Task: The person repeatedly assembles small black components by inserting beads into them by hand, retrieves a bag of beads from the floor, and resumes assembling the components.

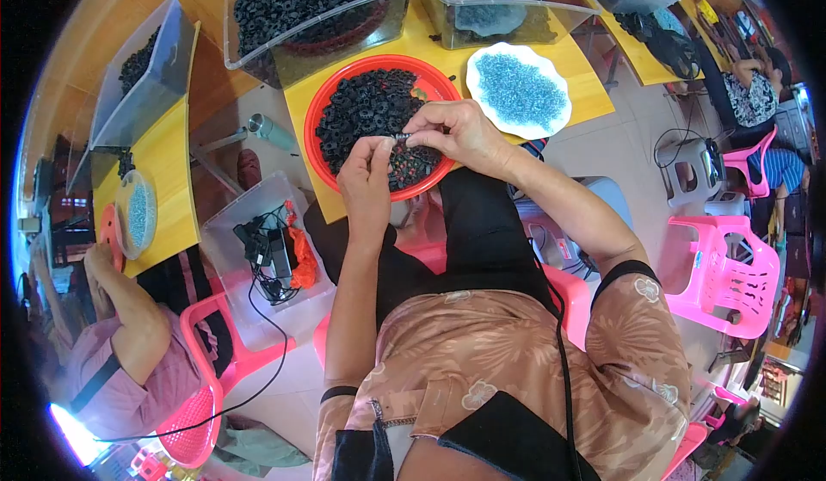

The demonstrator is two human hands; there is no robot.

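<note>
My left hand [366, 175] and my right hand [465, 133] meet above a red plastic basin [311, 128]. Between the fingertips of both is a small dark piece [401, 138], ridged or coiled in look, too small to name further. Both hands are closed in a pinch on it. Many small black plastic parts [357, 113] fill the basin under my hands. Just right of the basin, a white scalloped plate [561, 107] holds a heap of tiny clear-blue pieces [520, 89].
Clear tubs [323, 33] of black parts stand at the table's back. A clear bin [237, 300] with cables and chargers is on the floor at left. Another person [138, 326] sits left at a second table [168, 197]. A pink stool [723, 270] stands at right.
</note>
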